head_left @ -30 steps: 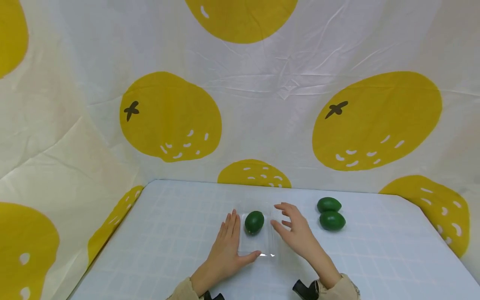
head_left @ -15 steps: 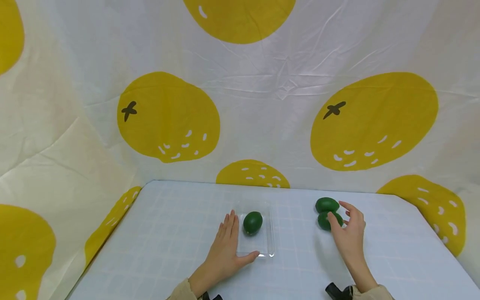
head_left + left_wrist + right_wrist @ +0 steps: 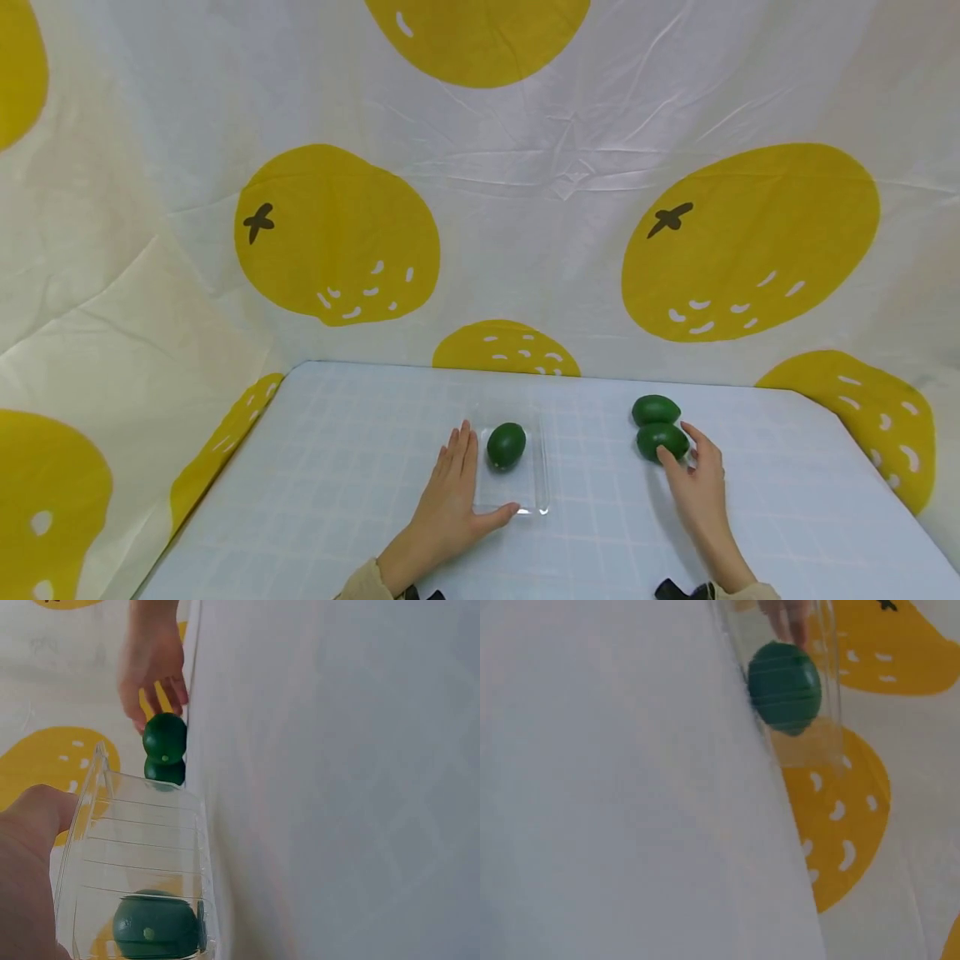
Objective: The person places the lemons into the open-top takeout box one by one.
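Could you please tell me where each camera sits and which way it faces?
Head: worn on the head, facing forward and down at the table; left hand, right hand and sleeves show.
Left wrist: on that wrist, facing across the clear container toward two green fruits; part of the left hand shows, plus the right hand beyond.
Right wrist: on that wrist, facing the table and container; only fingers, seemingly the left hand's, show.
Head and left wrist share all three fruits.
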Demonstrator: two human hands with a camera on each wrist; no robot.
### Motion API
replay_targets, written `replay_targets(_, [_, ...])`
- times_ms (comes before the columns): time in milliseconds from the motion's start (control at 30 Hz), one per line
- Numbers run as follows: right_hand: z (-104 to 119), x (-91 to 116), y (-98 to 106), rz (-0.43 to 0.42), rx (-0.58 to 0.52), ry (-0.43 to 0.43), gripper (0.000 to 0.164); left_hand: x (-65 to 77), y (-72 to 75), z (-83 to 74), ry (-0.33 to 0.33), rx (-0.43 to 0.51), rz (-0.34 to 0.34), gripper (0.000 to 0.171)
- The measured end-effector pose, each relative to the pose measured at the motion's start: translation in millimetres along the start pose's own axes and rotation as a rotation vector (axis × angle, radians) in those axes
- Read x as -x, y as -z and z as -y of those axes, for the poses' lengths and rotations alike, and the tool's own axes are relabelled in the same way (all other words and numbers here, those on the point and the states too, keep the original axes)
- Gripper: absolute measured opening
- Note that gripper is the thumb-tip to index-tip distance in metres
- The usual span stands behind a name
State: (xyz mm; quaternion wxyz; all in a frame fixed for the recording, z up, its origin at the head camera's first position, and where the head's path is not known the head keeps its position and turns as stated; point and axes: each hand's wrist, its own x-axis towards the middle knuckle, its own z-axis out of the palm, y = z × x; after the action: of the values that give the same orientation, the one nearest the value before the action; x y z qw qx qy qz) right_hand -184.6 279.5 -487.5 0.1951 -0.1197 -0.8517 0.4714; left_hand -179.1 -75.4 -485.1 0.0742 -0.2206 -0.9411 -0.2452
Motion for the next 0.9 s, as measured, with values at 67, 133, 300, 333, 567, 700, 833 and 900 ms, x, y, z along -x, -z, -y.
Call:
replay_targets(67, [-5, 0, -3, -0.004, 0.016, 0.049, 0.060, 0.1, -0.4, 0.4, 0.001, -0.002, -0.002, 0.117])
replay_targets(133, [-7, 0, -5, -0.005, 0.037, 0.100, 0.061, 0.2, -0.7, 0.8, 0.003, -0.004, -0.004, 0.117])
replay_targets(300, [-6, 1, -9, 0.006, 0.061, 0.155, 0.065, -0.3, -0.9, 0.6, 0.019, -0.002, 0.013, 0.117])
replay_targets(333, [-6, 1, -10, 0.005, 0.063, 0.155, 0.065, -0.5, -0.9, 0.2, 0.020, 0.000, 0.016, 0.117])
replay_targets(567, [-7, -1, -17, 0.032, 0.062, 0.087, 0.069, 0.5, 1.4, -2.3, 0.015, 0.022, 0.015, 0.116])
replay_targets(700, [-8, 1, -21, 0.054, 0.064, 0.072, 0.072, 0.8, 2.2, -2.4, 0.013, 0.010, 0.016, 0.116])
replay_targets(833, [-8, 5, -26, 0.052, 0.067, 0.097, 0.070, 0.0, 2.6, -2.1, 0.016, 0.004, 0.023, 0.116])
replay_targets(900, [-7, 7, -28, 0.047, 0.063, 0.108, 0.069, 0.0, 2.6, -2.3, 0.016, 0.001, 0.026, 0.117])
